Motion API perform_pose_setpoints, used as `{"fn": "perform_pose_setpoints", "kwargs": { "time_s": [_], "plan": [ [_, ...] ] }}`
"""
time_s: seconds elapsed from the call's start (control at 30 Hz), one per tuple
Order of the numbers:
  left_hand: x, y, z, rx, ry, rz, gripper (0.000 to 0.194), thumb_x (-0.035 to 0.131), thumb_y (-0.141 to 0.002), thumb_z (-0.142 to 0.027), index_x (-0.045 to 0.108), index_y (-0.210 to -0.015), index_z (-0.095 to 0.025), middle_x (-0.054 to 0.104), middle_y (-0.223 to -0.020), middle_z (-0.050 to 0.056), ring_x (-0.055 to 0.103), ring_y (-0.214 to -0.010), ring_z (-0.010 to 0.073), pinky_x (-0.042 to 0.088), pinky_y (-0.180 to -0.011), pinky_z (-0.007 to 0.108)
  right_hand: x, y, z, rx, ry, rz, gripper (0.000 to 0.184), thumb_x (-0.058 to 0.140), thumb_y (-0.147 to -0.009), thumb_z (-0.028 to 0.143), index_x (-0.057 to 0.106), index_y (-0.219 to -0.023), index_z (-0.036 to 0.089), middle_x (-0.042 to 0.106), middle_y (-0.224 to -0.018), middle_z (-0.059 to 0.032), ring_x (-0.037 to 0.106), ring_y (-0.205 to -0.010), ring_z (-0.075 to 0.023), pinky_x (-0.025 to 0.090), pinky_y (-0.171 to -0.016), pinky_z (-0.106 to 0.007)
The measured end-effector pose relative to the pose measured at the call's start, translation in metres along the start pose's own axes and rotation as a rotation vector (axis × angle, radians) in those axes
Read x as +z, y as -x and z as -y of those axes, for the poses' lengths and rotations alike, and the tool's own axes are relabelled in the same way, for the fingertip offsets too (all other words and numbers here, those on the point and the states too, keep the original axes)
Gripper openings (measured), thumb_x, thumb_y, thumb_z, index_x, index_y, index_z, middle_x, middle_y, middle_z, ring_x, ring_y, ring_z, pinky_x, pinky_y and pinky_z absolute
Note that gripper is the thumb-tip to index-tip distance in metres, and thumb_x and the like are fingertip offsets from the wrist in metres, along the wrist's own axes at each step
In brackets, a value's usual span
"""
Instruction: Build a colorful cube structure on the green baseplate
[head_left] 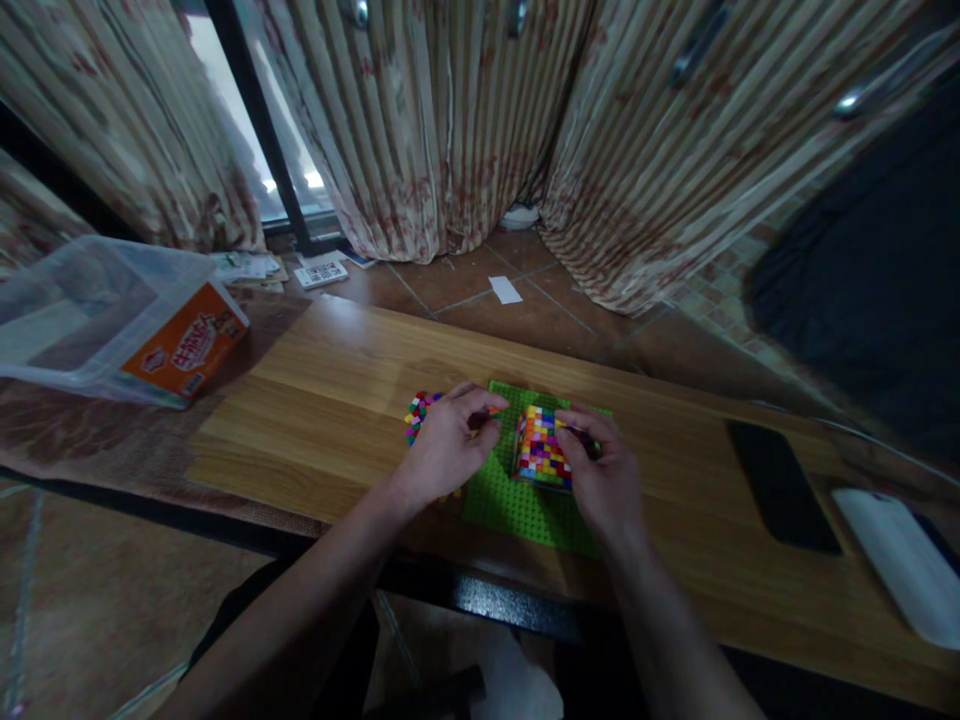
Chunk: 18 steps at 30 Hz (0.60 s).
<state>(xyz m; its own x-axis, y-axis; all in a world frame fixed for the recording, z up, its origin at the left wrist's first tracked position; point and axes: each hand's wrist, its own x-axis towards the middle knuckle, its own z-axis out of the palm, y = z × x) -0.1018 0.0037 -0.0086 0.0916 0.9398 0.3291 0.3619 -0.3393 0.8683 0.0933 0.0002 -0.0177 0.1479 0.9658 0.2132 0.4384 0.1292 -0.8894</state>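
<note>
"What's on the worktop (690,440)?"
"One green board (517,512), near its front edge."
"Hands?"
"Two: right hand (606,475) at one brick block (538,447) toward the board's back edge, pinch unclear; left hand (451,445) partly hiding one loose pile (415,414), pinching one small orange brick (493,410)."

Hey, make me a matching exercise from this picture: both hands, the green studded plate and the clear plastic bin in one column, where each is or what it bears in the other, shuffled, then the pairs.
Column one
1. Left hand
2. Right hand
3. Green studded plate
4. Clear plastic bin

Column two
A. Fingers at the right side of the colourful brick block
B. Bears an orange label
C. Between the loose bricks and the brick block
D. Beneath the brick block

Right pairs: 1-C, 2-A, 3-D, 4-B
</note>
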Motion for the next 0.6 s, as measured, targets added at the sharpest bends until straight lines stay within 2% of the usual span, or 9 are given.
{"fn": "perform_pose_setpoints", "kwargs": {
  "time_s": [0.33, 0.47, 0.6],
  "plan": [
    [0.001, 0.000, -0.005, -0.053, 0.064, 0.011, 0.018, 0.058, -0.083, -0.012, 0.069, -0.095, -0.016, 0.064, -0.090, 0.005, 0.062, -0.078, 0.0131, 0.051, -0.071, 0.027, 0.008, 0.008, -0.006, -0.099, 0.098, -0.062, 0.026, 0.054, -0.088, 0.034, 0.072, -0.102, 0.022, 0.061, -0.123, -0.0104, 0.053, -0.121, -0.0238, 0.040, -0.105, -0.046],
    [0.006, 0.001, -0.002, -0.143, 0.249, 0.002, 0.016, 0.062, -0.081, -0.015, 0.070, -0.094, -0.016, 0.067, -0.086, 0.003, 0.062, -0.076, 0.0124, 0.049, -0.071, 0.026, 0.005, 0.008, -0.003, -0.105, 0.097, -0.058, 0.024, 0.055, -0.088, 0.035, 0.072, -0.100, 0.022, 0.062, -0.122, -0.0102, 0.055, -0.119, -0.0246, 0.041, -0.103, -0.048],
    [0.005, -0.001, -0.003, -0.281, 0.513, 0.059, 0.018, 0.070, -0.077, -0.020, 0.071, -0.094, -0.016, 0.070, -0.083, 0.002, 0.062, -0.074, 0.0116, 0.050, -0.072, 0.026, -0.001, 0.008, 0.008, -0.241, 0.137, -0.129, 0.023, 0.053, -0.092, 0.035, 0.071, -0.100, 0.024, 0.061, -0.124, -0.0084, 0.055, -0.120, -0.0234, 0.042, -0.104, -0.049]
  ]
}}
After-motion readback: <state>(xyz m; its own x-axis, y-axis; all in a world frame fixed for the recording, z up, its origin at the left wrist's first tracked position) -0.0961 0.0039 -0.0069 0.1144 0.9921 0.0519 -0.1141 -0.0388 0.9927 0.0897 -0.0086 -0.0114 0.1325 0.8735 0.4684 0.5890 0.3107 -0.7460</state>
